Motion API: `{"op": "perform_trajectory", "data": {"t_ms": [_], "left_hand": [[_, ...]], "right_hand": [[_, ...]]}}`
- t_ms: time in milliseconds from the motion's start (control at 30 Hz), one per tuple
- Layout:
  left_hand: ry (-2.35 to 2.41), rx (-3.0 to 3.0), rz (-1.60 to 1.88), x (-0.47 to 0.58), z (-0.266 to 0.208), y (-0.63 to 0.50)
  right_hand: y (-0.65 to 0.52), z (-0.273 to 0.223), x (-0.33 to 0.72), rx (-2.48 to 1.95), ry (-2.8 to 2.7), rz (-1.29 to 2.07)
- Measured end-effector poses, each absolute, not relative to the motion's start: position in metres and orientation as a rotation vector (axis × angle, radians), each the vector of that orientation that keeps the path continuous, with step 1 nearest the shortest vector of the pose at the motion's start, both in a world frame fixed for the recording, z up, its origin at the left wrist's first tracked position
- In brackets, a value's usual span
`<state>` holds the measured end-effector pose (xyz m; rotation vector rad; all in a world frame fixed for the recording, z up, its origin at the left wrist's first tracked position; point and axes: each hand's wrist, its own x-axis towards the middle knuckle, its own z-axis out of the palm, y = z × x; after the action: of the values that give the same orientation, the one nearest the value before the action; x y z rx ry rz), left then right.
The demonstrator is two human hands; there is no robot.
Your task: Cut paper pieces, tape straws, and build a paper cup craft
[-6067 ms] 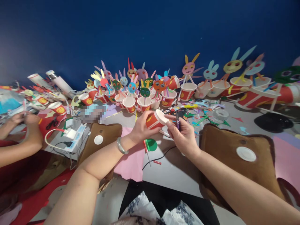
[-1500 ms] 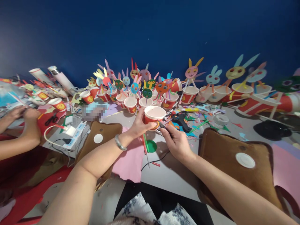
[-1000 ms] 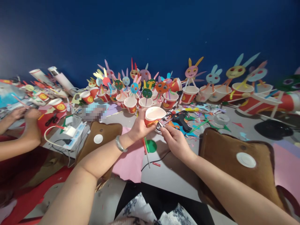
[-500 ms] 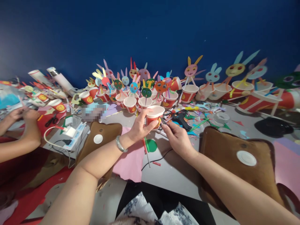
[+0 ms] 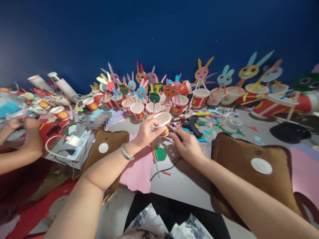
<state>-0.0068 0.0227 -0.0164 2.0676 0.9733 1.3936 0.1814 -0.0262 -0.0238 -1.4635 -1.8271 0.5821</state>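
My left hand (image 5: 147, 132) is wrapped round a red and white paper cup (image 5: 162, 119), thumb across its front. The cup is tipped with its mouth partly facing me, and a yellow mark shows low on its side. Right against the cup, my right hand (image 5: 186, 142) is closed on a slim dark tool (image 5: 169, 128); its tip is at the cup's side, and fingers hide most of it, so its exact kind does not show. Below the hands lie a green paper disc (image 5: 160, 154), paper sticks and a pink paper sheet (image 5: 136, 171).
Several cups with paper rabbit figures (image 5: 154, 97) line the blue wall. A black glue gun (image 5: 191, 126) lies among paper scraps, near a tape roll (image 5: 235, 122). Brown cushions (image 5: 239, 169) flank my arms. At left are a power strip (image 5: 81, 145) and another person's hands (image 5: 32, 127).
The cup in my left hand has tilted so more of its inside faces me. My right hand and its dark tool have shifted slightly left along with the cup.
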Motion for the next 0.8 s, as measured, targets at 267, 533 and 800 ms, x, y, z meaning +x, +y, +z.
{"op": "perform_trajectory", "data": {"t_ms": [267,533,800], "left_hand": [[0.985,2.213,1.362,-0.0073,-0.018,0.0231],[1.012,2.325,1.348,-0.0068,-0.0177,0.0205],[1.045,2.359,1.349,-0.0063,-0.0219,0.022]], "right_hand": [[-0.0275,-0.0238,0.1806,-1.543,-1.953,0.421],[-0.0284,-0.0266,0.1814,-1.624,-1.989,0.204],[-0.0215,-0.021,0.1808,-1.339,-1.8,0.892]]}}
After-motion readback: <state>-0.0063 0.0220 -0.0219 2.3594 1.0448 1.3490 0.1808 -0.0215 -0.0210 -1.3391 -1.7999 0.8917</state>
